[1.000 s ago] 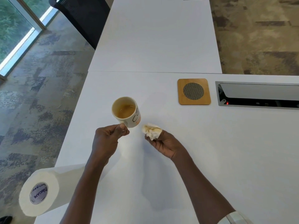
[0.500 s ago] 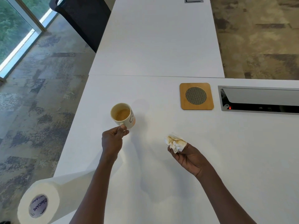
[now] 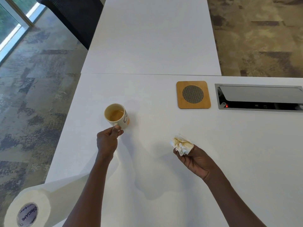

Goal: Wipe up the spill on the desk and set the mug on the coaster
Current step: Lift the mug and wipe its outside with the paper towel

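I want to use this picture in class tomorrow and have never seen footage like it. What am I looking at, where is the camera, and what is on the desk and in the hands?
No machine here: a person wears a camera on the head, looking down at their own hands. The left hand holds a mug by its handle. The right hand holds a stained crumpled paper towel. On the white desk lie a wooden coaster and a paper towel roll.

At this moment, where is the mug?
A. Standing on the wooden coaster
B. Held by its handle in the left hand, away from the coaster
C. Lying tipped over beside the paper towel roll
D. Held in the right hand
B: the left hand grips the handle of the mug, and the coaster sits bare, farther right.
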The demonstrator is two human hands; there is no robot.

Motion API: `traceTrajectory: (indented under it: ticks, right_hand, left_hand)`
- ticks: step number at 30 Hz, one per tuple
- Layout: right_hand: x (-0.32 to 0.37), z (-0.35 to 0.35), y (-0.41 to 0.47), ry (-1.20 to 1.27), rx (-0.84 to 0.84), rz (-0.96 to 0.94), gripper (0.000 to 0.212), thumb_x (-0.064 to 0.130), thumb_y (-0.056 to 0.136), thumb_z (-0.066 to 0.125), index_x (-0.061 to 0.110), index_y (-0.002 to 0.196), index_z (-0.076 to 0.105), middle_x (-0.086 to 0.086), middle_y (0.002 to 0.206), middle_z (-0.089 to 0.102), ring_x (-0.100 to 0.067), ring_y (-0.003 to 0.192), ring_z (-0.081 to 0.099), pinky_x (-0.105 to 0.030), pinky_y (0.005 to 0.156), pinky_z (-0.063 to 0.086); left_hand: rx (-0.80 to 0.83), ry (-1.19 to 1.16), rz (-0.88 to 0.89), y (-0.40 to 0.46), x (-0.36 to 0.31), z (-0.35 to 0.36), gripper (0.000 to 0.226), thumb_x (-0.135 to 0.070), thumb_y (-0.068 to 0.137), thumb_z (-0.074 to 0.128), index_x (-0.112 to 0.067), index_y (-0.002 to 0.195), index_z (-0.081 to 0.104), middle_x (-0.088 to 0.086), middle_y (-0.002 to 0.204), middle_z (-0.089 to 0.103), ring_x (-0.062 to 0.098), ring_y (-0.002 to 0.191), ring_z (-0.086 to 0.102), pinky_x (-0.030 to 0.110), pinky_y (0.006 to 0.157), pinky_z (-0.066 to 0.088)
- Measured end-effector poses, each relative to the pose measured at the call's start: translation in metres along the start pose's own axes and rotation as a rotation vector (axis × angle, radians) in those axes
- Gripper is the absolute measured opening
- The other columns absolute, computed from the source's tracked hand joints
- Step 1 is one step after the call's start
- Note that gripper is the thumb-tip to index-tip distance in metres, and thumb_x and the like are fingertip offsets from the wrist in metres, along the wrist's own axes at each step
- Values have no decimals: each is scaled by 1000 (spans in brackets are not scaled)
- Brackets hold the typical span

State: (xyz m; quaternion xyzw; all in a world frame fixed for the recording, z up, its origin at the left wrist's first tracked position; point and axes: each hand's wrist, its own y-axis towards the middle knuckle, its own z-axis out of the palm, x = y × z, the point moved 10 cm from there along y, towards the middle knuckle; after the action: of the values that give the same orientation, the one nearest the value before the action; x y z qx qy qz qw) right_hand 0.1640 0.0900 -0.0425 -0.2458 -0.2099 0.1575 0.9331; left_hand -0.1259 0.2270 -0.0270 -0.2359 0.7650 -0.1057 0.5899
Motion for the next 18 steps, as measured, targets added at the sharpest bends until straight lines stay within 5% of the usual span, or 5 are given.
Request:
traceTrajectory:
  ticks: [18]
  right_hand:
    - [4,10,-8,-61,-10,-20,40,-12,77,55,2,111,72,-17,113,70,-28,91,71,-28,80,59]
  left_hand:
    - [-31,-3,-11,-5,3,-3,19,-27,96,63,-14,105,74,7,93,76,24,103,73,37,97,50]
